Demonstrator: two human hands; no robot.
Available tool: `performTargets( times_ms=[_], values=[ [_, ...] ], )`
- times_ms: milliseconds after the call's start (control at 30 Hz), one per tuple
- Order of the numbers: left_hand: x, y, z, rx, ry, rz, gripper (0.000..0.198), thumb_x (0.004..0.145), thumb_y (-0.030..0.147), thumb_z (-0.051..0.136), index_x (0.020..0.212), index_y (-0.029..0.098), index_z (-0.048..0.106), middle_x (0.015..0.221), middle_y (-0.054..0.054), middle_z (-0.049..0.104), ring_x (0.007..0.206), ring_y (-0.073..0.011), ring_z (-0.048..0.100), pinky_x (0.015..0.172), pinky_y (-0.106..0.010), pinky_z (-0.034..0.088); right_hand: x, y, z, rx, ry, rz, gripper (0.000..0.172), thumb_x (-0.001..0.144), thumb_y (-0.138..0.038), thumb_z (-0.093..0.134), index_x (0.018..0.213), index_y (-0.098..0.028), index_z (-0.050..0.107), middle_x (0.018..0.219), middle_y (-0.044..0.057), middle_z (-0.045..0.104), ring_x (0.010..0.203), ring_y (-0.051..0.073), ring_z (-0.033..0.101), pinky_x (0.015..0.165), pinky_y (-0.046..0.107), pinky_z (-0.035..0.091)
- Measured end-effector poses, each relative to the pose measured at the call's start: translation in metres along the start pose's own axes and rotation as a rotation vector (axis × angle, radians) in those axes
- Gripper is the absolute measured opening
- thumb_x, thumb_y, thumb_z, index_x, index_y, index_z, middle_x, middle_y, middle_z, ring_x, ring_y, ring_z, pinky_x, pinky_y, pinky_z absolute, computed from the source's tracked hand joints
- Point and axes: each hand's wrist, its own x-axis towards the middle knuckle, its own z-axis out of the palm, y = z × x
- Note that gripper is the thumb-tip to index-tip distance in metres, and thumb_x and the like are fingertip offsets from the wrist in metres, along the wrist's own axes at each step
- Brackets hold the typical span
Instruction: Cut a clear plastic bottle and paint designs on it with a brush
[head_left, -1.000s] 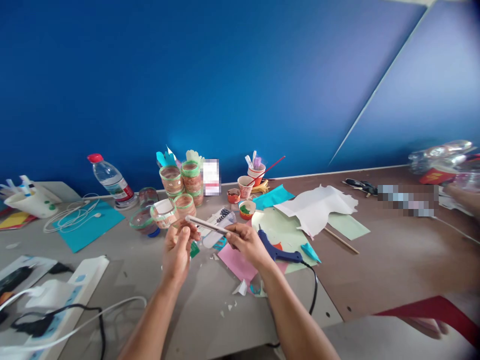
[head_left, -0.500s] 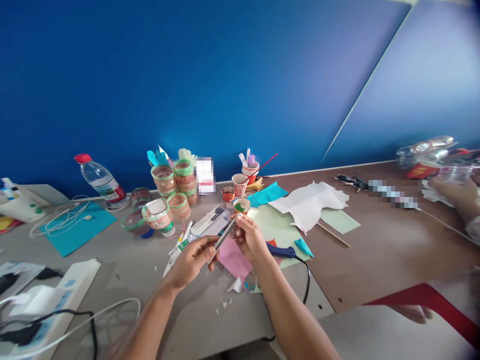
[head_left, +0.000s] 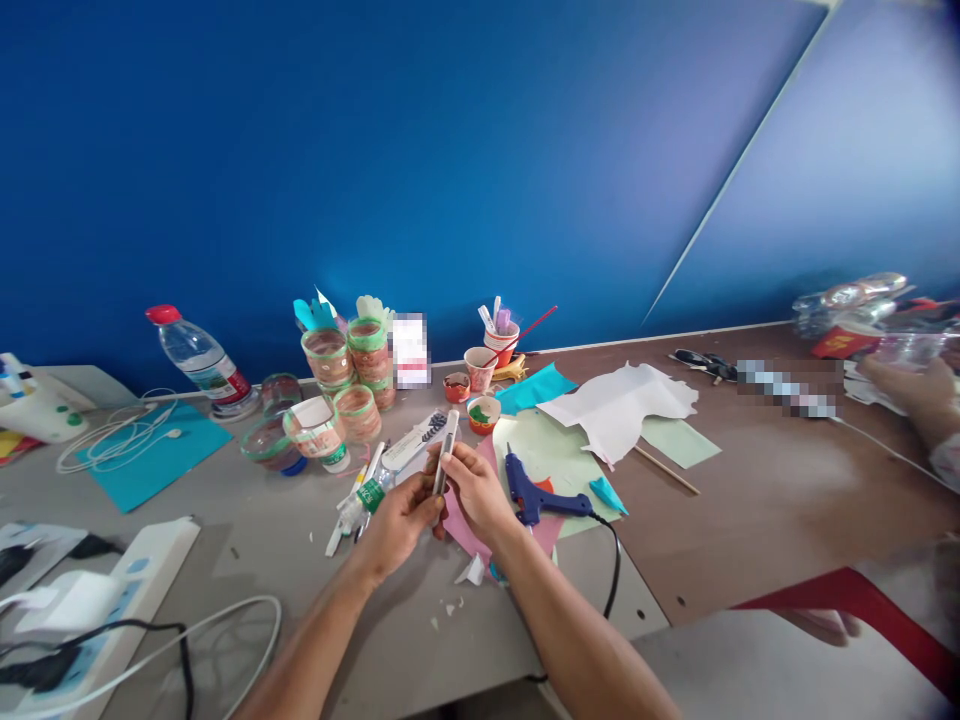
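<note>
A slim pale-grey utility knife points up and away between my two hands, above the pink paper. My left hand grips its lower end between thumb and fingers. Further up, my right hand has its fingers closed on the handle, with the thumb on its face. I cannot tell whether a blade is out. Just right of my right hand lies a blue glue gun on pale green paper. Left of the knife are a clear plastic bottle with a green label and several pens.
Cups wrapped in green and brown stand at the back left, beside a water bottle. Paper cups, torn white paper and a wooden stick lie beyond. A power strip is left. Another person's hand is far right.
The knife has turned from a slant to nearly upright, and my hands have drawn closer together. My right hand has shifted left and down, uncovering the glue gun.
</note>
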Motion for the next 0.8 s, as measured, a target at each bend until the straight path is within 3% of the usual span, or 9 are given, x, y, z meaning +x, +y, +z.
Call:
performTargets(
  times_ms=[233, 300, 400, 500, 567, 733, 800],
  values=[
    [-0.004, 0.002, 0.001, 0.127, -0.007, 0.006, 0.022, 0.081, 0.039, 0.059, 0.071, 0.02, 0.055, 0.058, 0.004, 0.054, 0.049, -0.0119, 0.05, 0.053, -0.026, 0.04, 0.003, -0.013, -0.005, 0.1, 0.036, -0.056, 0.029, 0.07, -0.038, 0.071, 0.09, -0.018, 0.069, 0.069, 0.0, 0.062, 0.059, 0.012, 0.052, 0.052, 0.024, 0.04],
    [-0.004, 0.006, -0.001, 0.148, 0.07, 0.015, 0.022, 0.08, 0.04, 0.059, 0.073, 0.019, 0.059, 0.057, 0.004, 0.054, 0.047, -0.0111, 0.048, 0.051, -0.026, 0.038, 0.006, -0.019, -0.012, 0.102, 0.101, -0.092, 0.025, 0.067, -0.035, 0.074, 0.084, -0.017, 0.07, 0.067, -0.001, 0.061, 0.057, 0.011, 0.05, 0.053, 0.023, 0.038],
    [-0.001, 0.011, -0.008, 0.02, 0.32, 0.07, 0.026, 0.076, 0.044, 0.064, 0.082, 0.018, 0.063, 0.053, 0.005, 0.053, 0.045, -0.0106, 0.048, 0.05, -0.024, 0.038, 0.008, -0.024, -0.019, 0.089, 0.118, -0.044, 0.02, 0.063, -0.031, 0.077, 0.073, -0.016, 0.069, 0.054, -0.005, 0.054, 0.049, 0.008, 0.046, 0.052, 0.022, 0.035],
    [0.001, 0.014, -0.014, -0.223, 0.549, 0.141, 0.033, 0.069, 0.046, 0.072, 0.082, 0.017, 0.062, 0.05, 0.008, 0.05, 0.044, -0.0085, 0.048, 0.05, -0.022, 0.038, 0.006, -0.022, -0.019, 0.004, -0.016, 0.042, 0.018, 0.061, -0.027, 0.077, 0.072, -0.016, 0.068, 0.053, -0.005, 0.055, 0.049, 0.008, 0.048, 0.052, 0.023, 0.035],
    [0.002, 0.014, -0.017, -0.362, 0.617, 0.174, 0.034, 0.067, 0.045, 0.075, 0.079, 0.016, 0.062, 0.051, 0.008, 0.05, 0.044, -0.006, 0.046, 0.048, -0.019, 0.036, 0.004, -0.02, -0.015, -0.124, -0.118, 0.08, 0.018, 0.061, -0.024, 0.076, 0.074, -0.015, 0.068, 0.055, -0.004, 0.057, 0.049, 0.008, 0.048, 0.052, 0.023, 0.036],
    [0.002, 0.009, -0.02, -0.447, 0.549, 0.16, 0.031, 0.066, 0.036, 0.078, 0.088, 0.016, 0.067, 0.057, 0.006, 0.053, 0.049, -0.0039, 0.046, 0.049, -0.016, 0.036, -0.001, -0.015, -0.008, -0.386, -0.386, 0.164, 0.026, 0.076, -0.024, 0.062, 0.099, -0.014, 0.068, 0.071, 0.0, 0.065, 0.051, 0.007, 0.047, 0.052, 0.022, 0.035],
    [0.002, 0.007, -0.02, -0.442, 0.521, 0.15, 0.031, 0.068, 0.035, 0.077, 0.091, 0.016, 0.069, 0.058, 0.006, 0.054, 0.05, -0.004, 0.047, 0.05, -0.016, 0.037, -0.003, -0.014, -0.008, -0.426, -0.471, 0.162, 0.024, 0.081, -0.027, 0.058, 0.098, -0.014, 0.067, 0.075, 0.002, 0.066, 0.052, 0.007, 0.048, 0.053, 0.022, 0.035]
  ],
)
